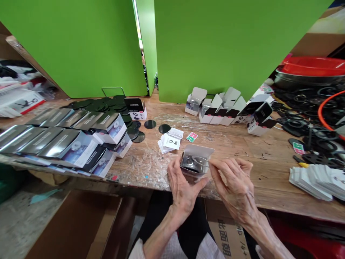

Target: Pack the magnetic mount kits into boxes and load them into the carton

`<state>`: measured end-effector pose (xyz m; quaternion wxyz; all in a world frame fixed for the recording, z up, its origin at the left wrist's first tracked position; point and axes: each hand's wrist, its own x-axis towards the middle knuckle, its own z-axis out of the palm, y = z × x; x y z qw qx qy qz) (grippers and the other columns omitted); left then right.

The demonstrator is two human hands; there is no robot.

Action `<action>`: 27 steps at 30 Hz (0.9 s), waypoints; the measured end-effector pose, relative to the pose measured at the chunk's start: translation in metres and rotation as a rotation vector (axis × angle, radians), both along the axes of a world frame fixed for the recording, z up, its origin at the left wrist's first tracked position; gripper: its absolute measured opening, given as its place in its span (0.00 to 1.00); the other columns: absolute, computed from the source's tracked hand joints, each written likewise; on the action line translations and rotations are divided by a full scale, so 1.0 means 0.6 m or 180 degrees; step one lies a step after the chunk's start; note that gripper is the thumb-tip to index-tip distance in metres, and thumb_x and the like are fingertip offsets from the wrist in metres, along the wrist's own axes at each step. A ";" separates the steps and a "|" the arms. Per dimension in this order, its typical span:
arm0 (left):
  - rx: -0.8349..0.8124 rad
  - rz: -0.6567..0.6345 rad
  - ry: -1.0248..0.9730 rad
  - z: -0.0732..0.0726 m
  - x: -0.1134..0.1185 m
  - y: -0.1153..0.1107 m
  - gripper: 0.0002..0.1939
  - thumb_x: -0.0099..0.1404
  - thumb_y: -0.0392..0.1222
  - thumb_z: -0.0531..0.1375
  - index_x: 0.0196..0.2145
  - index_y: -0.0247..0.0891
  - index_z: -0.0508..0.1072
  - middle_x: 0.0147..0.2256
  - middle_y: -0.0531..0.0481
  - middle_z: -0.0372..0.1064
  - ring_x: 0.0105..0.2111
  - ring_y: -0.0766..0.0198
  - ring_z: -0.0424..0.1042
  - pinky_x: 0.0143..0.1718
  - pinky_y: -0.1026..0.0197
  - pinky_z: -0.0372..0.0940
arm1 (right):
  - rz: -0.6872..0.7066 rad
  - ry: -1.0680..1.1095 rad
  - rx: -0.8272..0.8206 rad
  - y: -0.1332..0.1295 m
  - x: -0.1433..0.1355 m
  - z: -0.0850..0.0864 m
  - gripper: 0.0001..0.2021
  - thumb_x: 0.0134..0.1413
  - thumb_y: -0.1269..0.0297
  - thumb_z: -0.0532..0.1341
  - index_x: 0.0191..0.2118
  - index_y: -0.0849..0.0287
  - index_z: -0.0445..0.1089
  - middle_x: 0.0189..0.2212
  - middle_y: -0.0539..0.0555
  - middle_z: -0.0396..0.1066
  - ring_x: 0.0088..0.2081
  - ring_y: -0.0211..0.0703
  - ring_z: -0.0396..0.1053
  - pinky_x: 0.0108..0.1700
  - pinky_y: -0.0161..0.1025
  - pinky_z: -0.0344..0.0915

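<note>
An open small cardboard box (198,149) stands at the table's front edge, its white lid flap raised at the back. Inside it lies a dark, shiny item (191,163) in what looks like clear wrapping. My left hand (183,187) grips the box, fingers along its left side and thumb across the front. At its right edge, the fingers of my right hand (234,180) are pinched together, seemingly on the side flap; the exact hold is partly hidden. Behind the box are a stack of white leaflets (171,141) and a red-and-green card (192,137).
Closed boxes (61,144) are stacked at left, before a heap of black discs (107,106). Several open boxes (215,109) stand at the back right. White packets (315,180) and black rings (320,118) lie at right. Green panels (215,46) border the table's back.
</note>
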<state>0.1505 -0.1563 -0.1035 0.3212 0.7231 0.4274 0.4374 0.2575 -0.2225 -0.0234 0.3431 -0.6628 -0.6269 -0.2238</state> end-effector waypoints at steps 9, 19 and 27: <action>0.0079 0.0462 -0.0080 -0.026 0.020 -0.020 0.42 0.51 0.46 0.67 0.59 0.34 0.55 0.52 0.34 0.67 0.51 0.48 0.70 0.49 0.47 0.68 | 0.0161 0.0360 -0.0142 -0.010 0.006 0.020 0.07 0.60 0.76 0.58 0.42 0.59 0.65 0.29 0.49 0.69 0.29 0.36 0.66 0.42 0.42 0.56; -0.0367 0.0261 -0.0396 -0.038 0.013 -0.026 0.43 0.52 0.52 0.67 0.60 0.36 0.55 0.53 0.33 0.66 0.52 0.47 0.69 0.51 0.45 0.68 | 0.0255 0.0464 -0.0585 -0.001 -0.021 0.007 0.05 0.63 0.76 0.55 0.42 0.61 0.65 0.27 0.49 0.66 0.30 0.36 0.64 0.38 0.40 0.53; -0.0217 0.0261 -0.0371 -0.043 0.009 -0.027 0.44 0.53 0.55 0.67 0.60 0.35 0.55 0.53 0.32 0.66 0.52 0.46 0.70 0.50 0.44 0.68 | 0.0331 0.0469 -0.0851 0.008 -0.022 -0.007 0.06 0.64 0.76 0.53 0.40 0.60 0.65 0.28 0.49 0.63 0.31 0.38 0.60 0.36 0.38 0.52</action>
